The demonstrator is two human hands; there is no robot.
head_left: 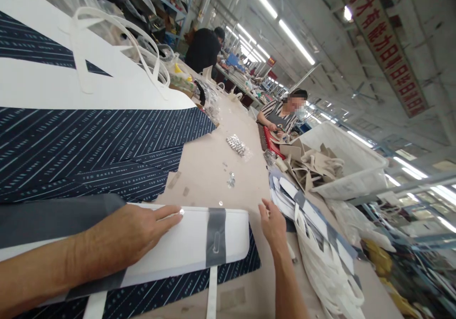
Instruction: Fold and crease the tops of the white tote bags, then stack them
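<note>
My left hand (131, 236) lies flat on a white bag panel (185, 245) with a grey band (215, 237) across it, fingertips beside a small silver snap (182, 211). The panel rests on navy striped fabric (81, 148). My right hand (272, 224) hovers with fingers spread just past the panel's right edge, holding nothing, close to a stack of white and grey bag pieces (320, 243).
Loose silver snaps (237, 145) lie scattered on the beige table (213, 167). A white bin (352, 167) holds folded beige pieces. White bags with handles (107, 48) lie at the upper left. Two people work farther down the table.
</note>
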